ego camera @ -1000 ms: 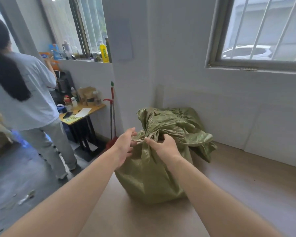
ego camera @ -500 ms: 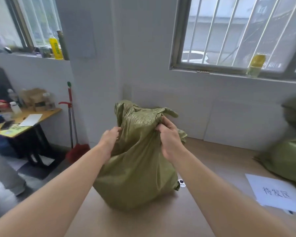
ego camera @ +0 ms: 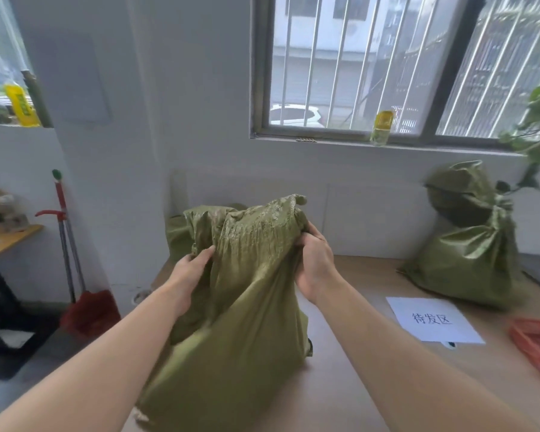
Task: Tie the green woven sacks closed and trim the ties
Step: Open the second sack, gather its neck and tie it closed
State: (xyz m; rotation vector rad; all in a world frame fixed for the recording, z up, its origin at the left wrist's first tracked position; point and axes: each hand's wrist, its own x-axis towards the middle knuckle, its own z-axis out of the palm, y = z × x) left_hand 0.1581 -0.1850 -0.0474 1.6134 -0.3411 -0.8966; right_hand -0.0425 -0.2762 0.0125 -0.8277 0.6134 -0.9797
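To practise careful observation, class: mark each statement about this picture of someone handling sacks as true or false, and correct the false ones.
1. The left hand and the right hand both grip the bunched top of the front green woven sack. True.
2. The white paper sheet with black characters lies under that sack. False: it lies on the tan surface to the sack's right, apart from it.
3. A second green woven sack stands by the wall on the right. True.
4. The yellow plastic bottle on the window sill lies on its side. False: it stands upright.
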